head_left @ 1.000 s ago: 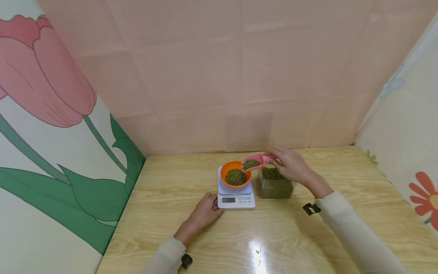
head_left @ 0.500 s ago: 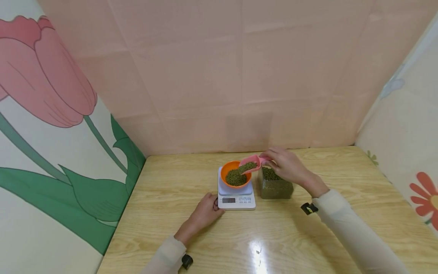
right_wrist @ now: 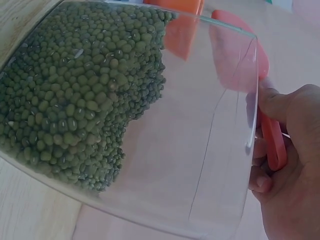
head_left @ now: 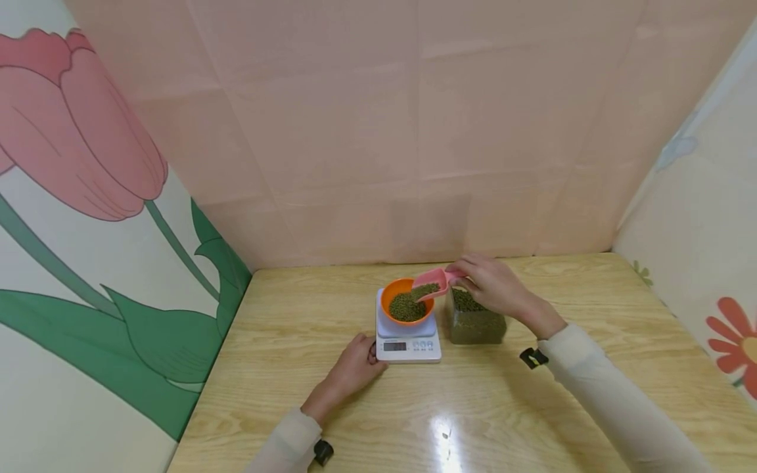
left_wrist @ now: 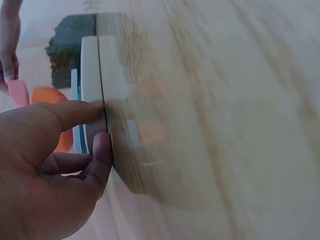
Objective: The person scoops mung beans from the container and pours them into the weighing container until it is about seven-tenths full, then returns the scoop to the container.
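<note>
My right hand point(head_left: 493, 286) pinches the handle of a pink scoop point(head_left: 430, 282). Green mung beans lie in the scoop, which tilts down over the right rim of an orange bowl point(head_left: 387, 295) holding more mung beans point(head_left: 407, 307). The bowl sits on a white kitchen scale point(head_left: 408, 355) with a small display, its digits too small to read. At the scale's front left corner my left hand point(head_left: 355, 364) grips the edge with thumb and curled fingers. In the right wrist view the scoop handle point(right_wrist: 272, 142) lies inside the curled fingers.
Right of the scale stands a clear square container point(head_left: 478, 327) of mung beans, beneath my right hand; its wall point(right_wrist: 200, 150) fills much of the right wrist view. All stand on a wood-grain table point(head_left: 307, 309), with a pink covered wall point(head_left: 331, 164) behind.
My right hand has moved slightly left and tipped the scoop further down over the bowl. The beans in it have slid toward its lip. My left hand has stayed put.
</note>
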### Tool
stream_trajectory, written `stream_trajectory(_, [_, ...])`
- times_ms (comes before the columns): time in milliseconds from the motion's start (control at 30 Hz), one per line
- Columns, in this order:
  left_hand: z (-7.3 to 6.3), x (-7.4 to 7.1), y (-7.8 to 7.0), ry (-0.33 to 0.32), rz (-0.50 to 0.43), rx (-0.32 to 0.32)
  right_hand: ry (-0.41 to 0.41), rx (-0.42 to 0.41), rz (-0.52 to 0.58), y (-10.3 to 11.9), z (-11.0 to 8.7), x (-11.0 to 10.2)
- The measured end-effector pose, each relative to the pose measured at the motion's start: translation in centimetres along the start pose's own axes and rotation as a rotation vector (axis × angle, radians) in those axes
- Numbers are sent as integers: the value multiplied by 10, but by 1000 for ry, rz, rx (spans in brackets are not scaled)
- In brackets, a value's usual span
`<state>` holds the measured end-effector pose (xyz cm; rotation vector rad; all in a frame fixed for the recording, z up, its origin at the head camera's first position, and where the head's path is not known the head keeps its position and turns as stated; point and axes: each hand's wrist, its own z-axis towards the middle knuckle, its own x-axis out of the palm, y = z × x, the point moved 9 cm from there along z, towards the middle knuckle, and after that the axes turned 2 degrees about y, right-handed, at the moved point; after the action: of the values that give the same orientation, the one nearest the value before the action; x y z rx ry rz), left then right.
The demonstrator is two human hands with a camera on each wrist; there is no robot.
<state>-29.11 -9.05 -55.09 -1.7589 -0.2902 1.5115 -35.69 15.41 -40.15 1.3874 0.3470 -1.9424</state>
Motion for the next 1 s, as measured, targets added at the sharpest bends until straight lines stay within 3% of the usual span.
stream_trajectory(767, [0,-1,-1,0,-3,10,13,-16,-34,-1,2,-2])
stream_trajectory(1000, [0,0,0,12,-5,-15,15,-40,-50,1,2,-4])
